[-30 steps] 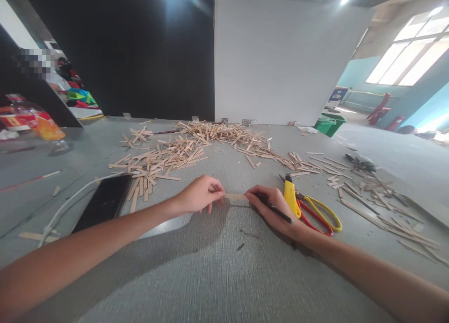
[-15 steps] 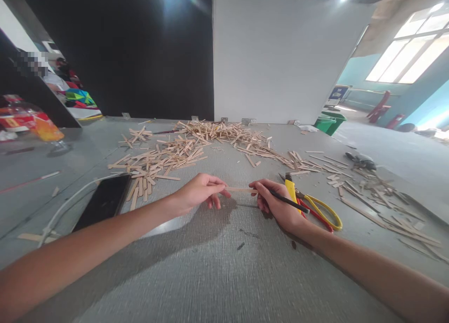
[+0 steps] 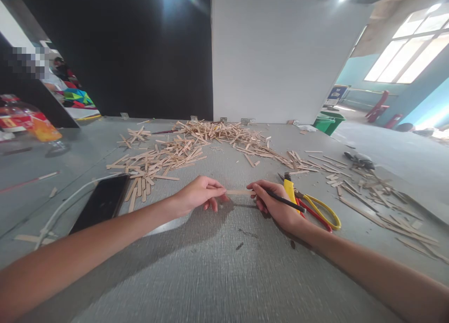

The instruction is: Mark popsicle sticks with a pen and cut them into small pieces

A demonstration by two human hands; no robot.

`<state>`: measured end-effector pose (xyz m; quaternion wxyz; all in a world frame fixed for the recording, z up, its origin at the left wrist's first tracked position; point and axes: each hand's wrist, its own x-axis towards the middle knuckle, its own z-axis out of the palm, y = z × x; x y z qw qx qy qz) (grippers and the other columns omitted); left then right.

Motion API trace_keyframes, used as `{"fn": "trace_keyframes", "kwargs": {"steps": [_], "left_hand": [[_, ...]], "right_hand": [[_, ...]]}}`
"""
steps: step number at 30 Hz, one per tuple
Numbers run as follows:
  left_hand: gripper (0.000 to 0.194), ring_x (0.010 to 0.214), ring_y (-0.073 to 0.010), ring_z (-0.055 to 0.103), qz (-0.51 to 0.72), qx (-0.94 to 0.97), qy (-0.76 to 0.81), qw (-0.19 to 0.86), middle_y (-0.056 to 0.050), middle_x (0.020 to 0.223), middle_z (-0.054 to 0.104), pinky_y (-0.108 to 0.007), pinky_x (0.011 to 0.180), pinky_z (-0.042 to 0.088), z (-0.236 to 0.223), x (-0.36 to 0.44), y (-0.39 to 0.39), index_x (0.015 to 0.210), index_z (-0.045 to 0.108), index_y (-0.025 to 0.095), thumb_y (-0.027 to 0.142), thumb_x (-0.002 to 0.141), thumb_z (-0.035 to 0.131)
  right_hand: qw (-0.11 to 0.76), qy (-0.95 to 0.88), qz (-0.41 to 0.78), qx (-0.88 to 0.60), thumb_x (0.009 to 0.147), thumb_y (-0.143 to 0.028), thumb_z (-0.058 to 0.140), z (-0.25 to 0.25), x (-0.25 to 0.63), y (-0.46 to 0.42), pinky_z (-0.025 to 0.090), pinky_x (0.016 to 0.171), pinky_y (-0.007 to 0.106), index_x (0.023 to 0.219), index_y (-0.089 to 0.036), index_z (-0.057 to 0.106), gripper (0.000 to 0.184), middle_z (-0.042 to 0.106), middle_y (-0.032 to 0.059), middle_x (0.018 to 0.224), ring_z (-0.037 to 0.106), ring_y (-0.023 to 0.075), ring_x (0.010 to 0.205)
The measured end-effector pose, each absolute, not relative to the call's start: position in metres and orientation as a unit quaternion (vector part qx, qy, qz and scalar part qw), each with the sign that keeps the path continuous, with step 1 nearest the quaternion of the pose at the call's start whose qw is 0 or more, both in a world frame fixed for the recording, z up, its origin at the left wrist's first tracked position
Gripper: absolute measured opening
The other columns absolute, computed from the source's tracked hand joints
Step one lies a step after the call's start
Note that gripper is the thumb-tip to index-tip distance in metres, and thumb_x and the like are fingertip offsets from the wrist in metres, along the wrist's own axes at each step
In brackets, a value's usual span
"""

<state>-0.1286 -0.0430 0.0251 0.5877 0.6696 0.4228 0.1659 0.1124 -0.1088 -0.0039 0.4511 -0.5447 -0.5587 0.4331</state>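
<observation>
A thin wooden craft stick (image 3: 239,192) spans the gap between my two hands, held level just above the grey tabletop (image 3: 196,276). My left hand (image 3: 203,193) pinches its left end between thumb and forefinger, the other fingers hanging loosely below. At the opposite end, the fingers of my right hand (image 3: 271,197) close on the stick. A black pen (image 3: 286,201) also lies in that hand, slanting back over the thumb side; its tip is hidden. Right beside the right hand are a yellow cutter (image 3: 289,190) and pliers (image 3: 324,211) with yellow and red handles, partly covered by the hand.
Heaps of craft sticks (image 3: 168,152) lie beyond my hands, with cut strips (image 3: 382,215) to the right. A phone (image 3: 101,204) and white cable (image 3: 59,211) are at left, near an orange drink bottle (image 3: 44,129). Black and white panels (image 3: 273,56) stand behind.
The view has shifted very slightly. My right fingertips sit a touch nearer the left hand, so a little less of the stick shows between them. Both grips stay the same.
</observation>
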Motion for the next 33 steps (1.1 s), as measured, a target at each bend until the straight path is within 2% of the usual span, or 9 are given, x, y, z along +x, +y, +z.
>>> {"fn": "trace_keyframes", "kwargs": {"steps": [3, 8, 11, 14, 19, 22, 27, 33], "left_hand": [[0.035, 0.056, -0.0107, 0.065, 0.143, 0.690, 0.433, 0.562, -0.014, 0.103, 0.078, -0.023, 0.046, 0.034, 0.026, -0.129, -0.044, 0.096, 0.073, 0.011, 0.045, 0.091, 0.064], [0.026, 0.046, -0.0113, 0.058, 0.045, 0.728, 0.434, 0.528, -0.008, 0.074, 0.077, -0.024, 0.047, 0.037, 0.027, -0.129, -0.053, 0.078, 0.071, 0.013, 0.038, 0.084, 0.069], [0.024, 0.045, -0.0128, 0.059, -0.001, 0.753, 0.429, 0.498, -0.004, 0.066, 0.074, -0.023, 0.046, 0.037, 0.033, -0.129, -0.063, 0.078, 0.071, 0.015, 0.038, 0.085, 0.068], [0.024, 0.047, -0.0141, 0.060, 0.008, 0.787, 0.430, 0.442, -0.003, 0.065, 0.072, -0.024, 0.047, 0.036, 0.038, -0.128, -0.071, 0.079, 0.070, 0.016, 0.039, 0.087, 0.067], [0.009, 0.071, -0.0169, 0.065, 0.081, 0.842, 0.400, 0.353, -0.002, 0.078, 0.073, -0.025, 0.062, 0.041, 0.032, -0.123, -0.073, 0.089, 0.074, 0.018, 0.025, 0.085, 0.071], [0.007, 0.070, -0.0148, 0.064, 0.083, 0.861, 0.359, 0.351, 0.001, 0.076, 0.072, -0.025, 0.065, 0.042, 0.025, -0.121, -0.072, 0.086, 0.076, 0.020, 0.020, 0.086, 0.069], [0.009, 0.064, -0.0126, 0.062, 0.078, 0.872, 0.322, 0.359, 0.003, 0.070, 0.071, -0.024, 0.063, 0.041, 0.022, -0.122, -0.076, 0.083, 0.077, 0.020, 0.019, 0.087, 0.069], [0.009, 0.068, -0.0144, 0.064, 0.080, 0.871, 0.311, 0.372, 0.000, 0.075, 0.073, -0.024, 0.063, 0.041, 0.017, -0.123, -0.075, 0.089, 0.079, 0.020, 0.021, 0.089, 0.070]], "right_hand": [[0.457, -0.558, 0.431, -0.543, 0.095, -0.053, 0.060, -0.005, 0.112, -0.108, 0.034, 0.041, 0.022, 0.097, -0.017, 0.073, 0.038, 0.054, -0.0038, 0.055, 0.046, 0.0113, 0.047], [0.516, -0.540, 0.393, -0.537, 0.095, -0.051, 0.060, -0.007, 0.111, -0.106, 0.039, 0.043, 0.022, 0.102, -0.021, 0.064, 0.031, 0.063, -0.0014, 0.074, 0.052, 0.0106, 0.052], [0.518, -0.541, 0.401, -0.527, 0.097, -0.055, 0.057, -0.008, 0.112, -0.108, 0.037, 0.037, 0.021, 0.090, -0.023, 0.056, 0.032, 0.062, -0.0031, 0.066, 0.051, 0.0106, 0.045], [0.487, -0.563, 0.428, -0.512, 0.097, -0.055, 0.059, -0.009, 0.111, -0.111, 0.036, 0.035, 0.021, 0.076, -0.022, 0.053, 0.040, 0.062, -0.0019, 0.060, 0.050, 0.0102, 0.041], [0.456, -0.589, 0.449, -0.493, 0.090, -0.042, 0.074, -0.008, 0.110, -0.115, 0.037, 0.040, 0.020, 0.081, -0.021, 0.059, 0.028, 0.061, -0.0045, 0.059, 0.051, 0.0095, 0.044], [0.418, -0.616, 0.462, -0.482, 0.093, -0.042, 0.072, -0.006, 0.111, -0.117, 0.036, 0.040, 0.021, 0.074, -0.021, 0.056, 0.033, 0.059, -0.0044, 0.052, 0.050, 0.0096, 0.042], [0.351, -0.652, 0.508, -0.441, 0.092, -0.040, 0.073, -0.007, 0.108, -0.127, 0.040, 0.043, 0.021, 0.073, -0.020, 0.057, 0.032, 0.063, -0.0020, 0.055, 0.054, 0.0101, 0.045], [0.319, -0.657, 0.506, -0.459, 0.097, -0.041, 0.065, -0.013, 0.095, -0.137, 0.034, 0.038, 0.020, 0.069, -0.022, 0.052, 0.036, 0.057, -0.0042, 0.051, 0.051, 0.0089, 0.039]]}}
